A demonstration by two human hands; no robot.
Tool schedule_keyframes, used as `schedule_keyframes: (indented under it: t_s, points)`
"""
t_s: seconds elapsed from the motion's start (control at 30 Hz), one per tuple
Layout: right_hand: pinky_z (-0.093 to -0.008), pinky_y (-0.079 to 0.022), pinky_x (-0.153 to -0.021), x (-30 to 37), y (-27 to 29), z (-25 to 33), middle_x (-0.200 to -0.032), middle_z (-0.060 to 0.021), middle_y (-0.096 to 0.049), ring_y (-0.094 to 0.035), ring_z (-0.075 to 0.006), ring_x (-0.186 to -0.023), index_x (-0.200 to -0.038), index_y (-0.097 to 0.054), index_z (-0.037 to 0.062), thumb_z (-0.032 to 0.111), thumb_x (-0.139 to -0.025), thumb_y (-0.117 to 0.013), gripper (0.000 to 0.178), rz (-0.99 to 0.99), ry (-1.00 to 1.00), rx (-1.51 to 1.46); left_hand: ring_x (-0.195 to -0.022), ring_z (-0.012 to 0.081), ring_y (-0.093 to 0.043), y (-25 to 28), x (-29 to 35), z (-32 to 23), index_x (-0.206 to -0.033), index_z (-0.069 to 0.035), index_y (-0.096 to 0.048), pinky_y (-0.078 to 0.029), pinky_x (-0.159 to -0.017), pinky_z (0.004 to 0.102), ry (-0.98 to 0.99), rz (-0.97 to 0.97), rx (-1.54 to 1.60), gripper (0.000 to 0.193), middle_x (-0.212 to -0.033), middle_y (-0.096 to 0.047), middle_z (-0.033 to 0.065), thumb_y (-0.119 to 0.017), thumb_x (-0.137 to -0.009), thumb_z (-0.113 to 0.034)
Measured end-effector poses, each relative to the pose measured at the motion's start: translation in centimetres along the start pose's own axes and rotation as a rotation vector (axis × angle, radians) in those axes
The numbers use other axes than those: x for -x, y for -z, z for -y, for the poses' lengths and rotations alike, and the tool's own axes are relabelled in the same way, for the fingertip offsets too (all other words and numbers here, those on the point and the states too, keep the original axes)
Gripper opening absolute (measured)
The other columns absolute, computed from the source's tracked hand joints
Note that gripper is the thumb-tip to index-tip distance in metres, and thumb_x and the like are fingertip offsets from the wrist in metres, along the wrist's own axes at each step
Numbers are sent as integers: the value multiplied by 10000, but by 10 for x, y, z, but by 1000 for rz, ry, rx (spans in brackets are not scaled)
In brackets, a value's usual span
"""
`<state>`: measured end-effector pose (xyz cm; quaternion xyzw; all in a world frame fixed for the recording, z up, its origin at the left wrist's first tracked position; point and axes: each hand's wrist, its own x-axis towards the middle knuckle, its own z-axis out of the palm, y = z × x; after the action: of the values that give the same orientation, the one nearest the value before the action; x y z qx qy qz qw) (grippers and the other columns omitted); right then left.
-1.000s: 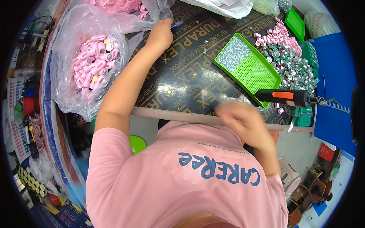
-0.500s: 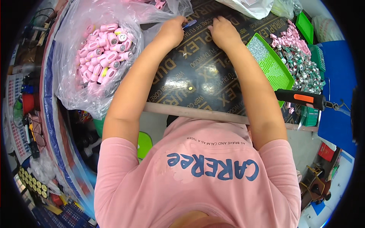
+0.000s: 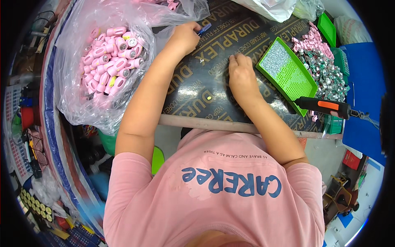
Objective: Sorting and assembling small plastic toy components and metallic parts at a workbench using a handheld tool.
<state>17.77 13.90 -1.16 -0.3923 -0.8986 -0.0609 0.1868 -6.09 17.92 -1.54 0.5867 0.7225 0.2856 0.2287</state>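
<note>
My left hand (image 3: 185, 39) is closed at the far side of the dark board, beside the clear plastic bag. A slim blue pen-like tool (image 3: 204, 29) sticks out from its fingers; its exact kind is too small to tell. Palm down on the board (image 3: 218, 78), my right hand (image 3: 242, 75) lies with its fingers stretched forward and close together, and nothing shows in it. Nearer my body, a small yellow round piece (image 3: 209, 98) sits on the board. To the right of my right hand stands a green tray (image 3: 300, 86) holding many tiny silvery parts.
At left, a clear bag (image 3: 74, 99) holds many pink flashlight-like pieces (image 3: 109, 61). Beyond the tray lie heaps of pink parts (image 3: 314, 43) and small clear-and-green parts (image 3: 325, 74). A black-and-orange handled tool (image 3: 325, 106) on a coiled cord hangs over the tray's near corner.
My right hand has drawn back toward my body from the far part of the board, its elbow bending outward. My left hand has stayed nearly in place with the blue tool.
</note>
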Motion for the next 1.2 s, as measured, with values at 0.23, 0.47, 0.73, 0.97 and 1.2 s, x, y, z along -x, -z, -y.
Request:
schedule_keyframes:
  t_s: [0.23,0.47,0.73,0.97,1.2]
  points:
    - [-396,-535,-896,-29,-25,-1,-1020,-166,-664,-635,-357,-1008,-963,-713,-8,-48,-778,-596,223,-135,30,-440,-702,166,-714,-11,10,-38,-1190,36,-635,-606,-630,299,204,112,334,312,-880,-698,96,-627,-879,30]
    - [-430,-545,-869,-18,15,-32,-988,-202,-691,-671,-394,-931,-1032,-719,-7,-49,-836,-593,237,-122,-103,-644,-725,177,-712,-35,5,-44,-1174,42,-633,-609,-634,298,170,114,477,269,-891,-700,116,-637,-907,10]
    - [-476,-456,-1043,127,101,-58,-1295,-264,-563,-545,-434,-1190,-1291,-565,-67,-73,-873,-565,417,8,-292,-134,-776,145,-698,-29,16,-47,-1196,28,-631,-587,-687,272,125,137,352,264,-959,-688,90,-622,-941,-39]
    - [-467,-477,-999,130,85,-62,-1258,-256,-573,-568,-416,-1139,-1287,-563,-94,-99,-833,-559,454,26,-233,-158,-784,145,-681,-24,14,-44,-1224,32,-610,-576,-677,271,129,140,434,282,-962,-673,87,-604,-948,-27]
    - [-445,-487,-966,94,46,-58,-1196,-229,-616,-583,-397,-1101,-1129,-640,-79,-106,-754,-576,382,49,-174,-239,-787,144,-670,-12,28,-23,-1232,19,-598,-580,-678,272,157,143,438,295,-931,-656,73,-605,-940,-21]
